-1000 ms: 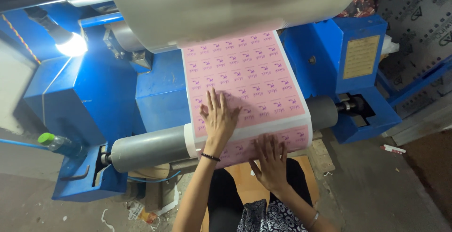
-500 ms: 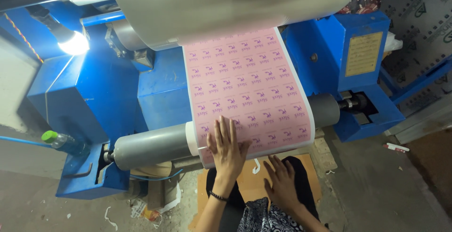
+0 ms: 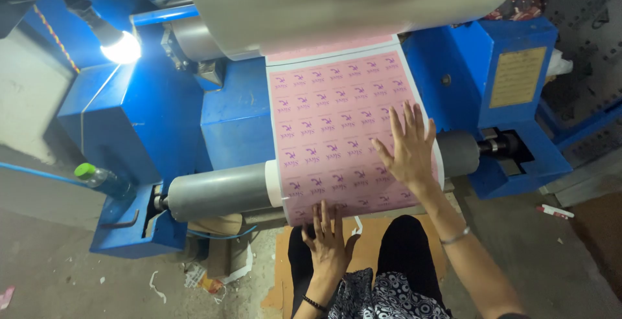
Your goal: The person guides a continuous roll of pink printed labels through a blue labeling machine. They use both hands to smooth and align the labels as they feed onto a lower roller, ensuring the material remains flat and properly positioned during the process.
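- Label web (image 3: 337, 125) in pink, printed with rows of small purple marks, runs down from the big upper roll (image 3: 350, 1) and wraps over the grey roller (image 3: 220, 191) at the front of the blue machine (image 3: 142, 118).
- Right hand (image 3: 407, 147) lies flat on the web near its right edge, fingers spread, gripping nothing.
- Left hand (image 3: 327, 238) presses open-palmed at the lower edge where the sheet curls under the roller.
- Thin, light and flexible by the look of it; probably slick, and likely to crease or tear if pinched, so flat palms or the white side margins seem the safest hold.
- Machine housings crowd both sides; open room lies only toward the person's lap and the floor (image 3: 570, 261).
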